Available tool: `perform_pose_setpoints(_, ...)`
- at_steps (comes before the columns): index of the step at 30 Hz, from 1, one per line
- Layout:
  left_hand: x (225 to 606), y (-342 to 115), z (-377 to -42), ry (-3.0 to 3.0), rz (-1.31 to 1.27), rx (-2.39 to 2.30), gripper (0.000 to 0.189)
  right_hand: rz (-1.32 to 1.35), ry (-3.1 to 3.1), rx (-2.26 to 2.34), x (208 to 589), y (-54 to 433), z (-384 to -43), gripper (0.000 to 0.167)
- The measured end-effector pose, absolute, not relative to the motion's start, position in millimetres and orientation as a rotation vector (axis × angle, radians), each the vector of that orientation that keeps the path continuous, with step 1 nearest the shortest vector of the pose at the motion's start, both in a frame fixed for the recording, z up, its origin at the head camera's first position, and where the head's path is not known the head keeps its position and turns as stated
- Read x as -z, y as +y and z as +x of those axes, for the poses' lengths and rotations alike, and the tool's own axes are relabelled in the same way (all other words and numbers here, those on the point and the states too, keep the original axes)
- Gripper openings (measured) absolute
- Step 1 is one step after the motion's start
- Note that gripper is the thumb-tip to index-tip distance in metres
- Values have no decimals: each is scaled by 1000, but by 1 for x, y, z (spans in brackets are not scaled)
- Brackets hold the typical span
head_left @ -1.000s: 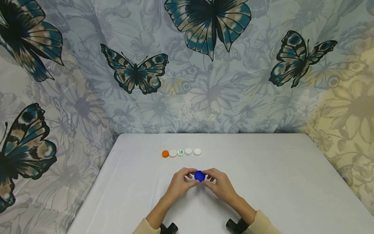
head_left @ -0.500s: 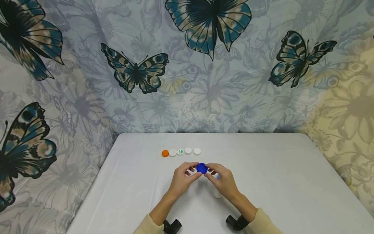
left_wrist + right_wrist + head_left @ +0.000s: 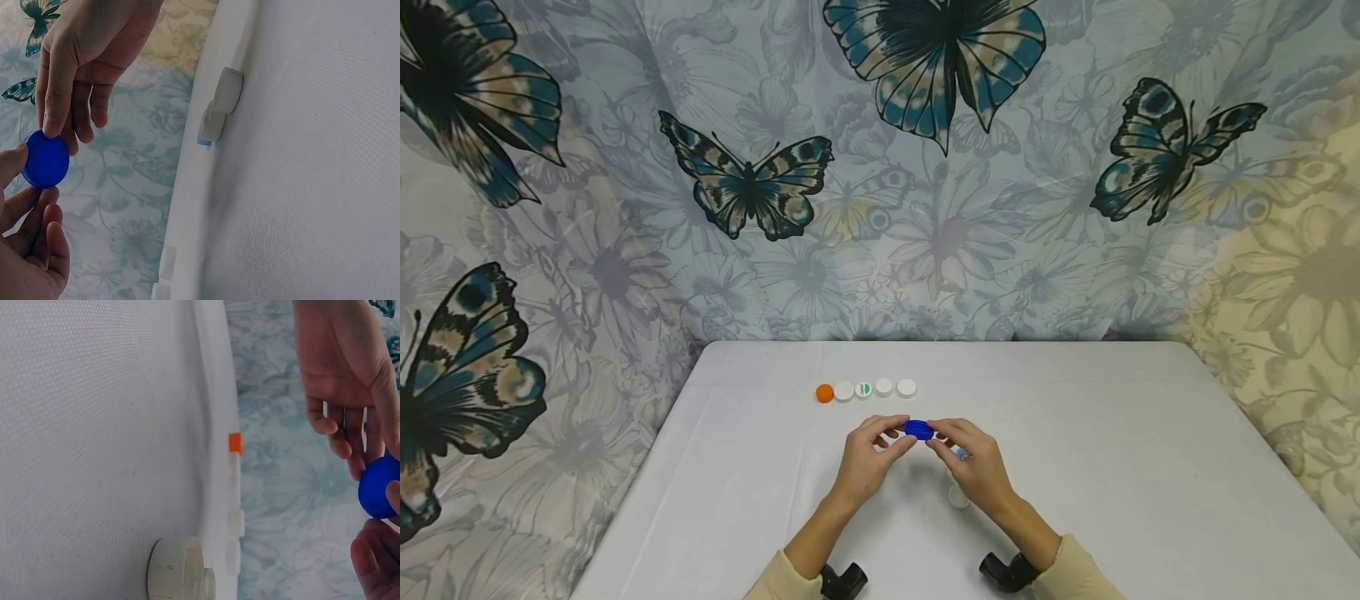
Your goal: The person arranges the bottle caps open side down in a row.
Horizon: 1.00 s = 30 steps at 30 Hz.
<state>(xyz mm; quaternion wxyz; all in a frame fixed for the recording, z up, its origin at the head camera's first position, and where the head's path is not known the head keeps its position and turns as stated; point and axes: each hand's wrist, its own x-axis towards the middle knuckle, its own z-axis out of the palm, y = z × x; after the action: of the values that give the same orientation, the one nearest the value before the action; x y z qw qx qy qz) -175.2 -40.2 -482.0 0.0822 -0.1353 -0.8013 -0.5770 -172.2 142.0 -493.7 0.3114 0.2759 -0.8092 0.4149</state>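
1. Both hands, the left hand (image 3: pixel 867 463) and the right hand (image 3: pixel 976 468), are pinching a blue cap (image 3: pixel 918 430) between fingertips, above the table (image 3: pixel 1112 467).
2. A white cap (image 3: pixel 958 497) is lying under the right hand.
3. A row of caps (image 3: pixel 865 390) is sitting beyond.

This looks like a makeshift recording corner set up indoors, likely in a home rather than a lab or shop. A sheer curtain (image 3: pixel 880 167) printed with large butterflies and pale flowers hangs as a backdrop on all sides, and the worktop (image 3: pixel 1112 467) is covered by a plain white cloth.
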Motion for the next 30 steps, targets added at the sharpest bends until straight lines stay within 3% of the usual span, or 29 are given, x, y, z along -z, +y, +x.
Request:
perform_pose_setpoints(13, 450, -39, -157, -2388, -381, 1742, 13, 765, -2115, -1199, 492, 142, -168, 38)
perform_pose_setpoints(21, 482, -41, -172, -2431, -378, 1767, 18, 783, -2219, -1180, 493, 143, -168, 45)
perform_pose_setpoints(30, 486, -50, -179, -2566, -628, 1606, 40, 751, -2274, -1146, 488, 146, -170, 39)
